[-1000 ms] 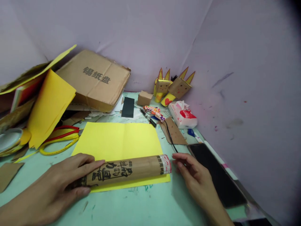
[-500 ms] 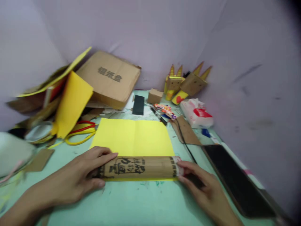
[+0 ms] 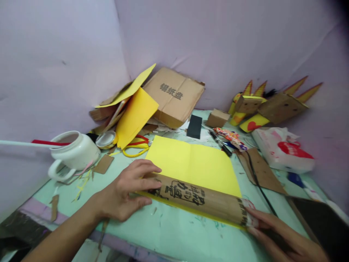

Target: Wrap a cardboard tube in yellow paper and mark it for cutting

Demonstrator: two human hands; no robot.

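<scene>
A brown cardboard tube [image 3: 197, 198] with black writing lies across the near part of a yellow paper sheet [image 3: 191, 158]. The sheet has a faint crease down its middle, and a thin yellow strip shows along the tube's near side. My left hand [image 3: 128, 191] is closed over the tube's left end, fingers on top and thumb at the near side. At the other end, my right hand [image 3: 280, 231] grips the tube between thumb and fingers, beside a clear wrapped part; some of its fingers are hidden.
Scissors [image 3: 136, 145], a white mug [image 3: 79, 154] and a cardboard scrap [image 3: 103, 163] stand left. Behind are a cardboard box [image 3: 171, 94] and folded yellow card [image 3: 137, 116]. On the right lie a glue gun [image 3: 231, 138] with its cord, a tissue pack [image 3: 283, 151] and a dark tablet-like slab [image 3: 319, 222].
The view has turned left, so everything sits further right and the whole mug shows. The tube now appears slanted, its right end lower. Both hands keep their places on it.
</scene>
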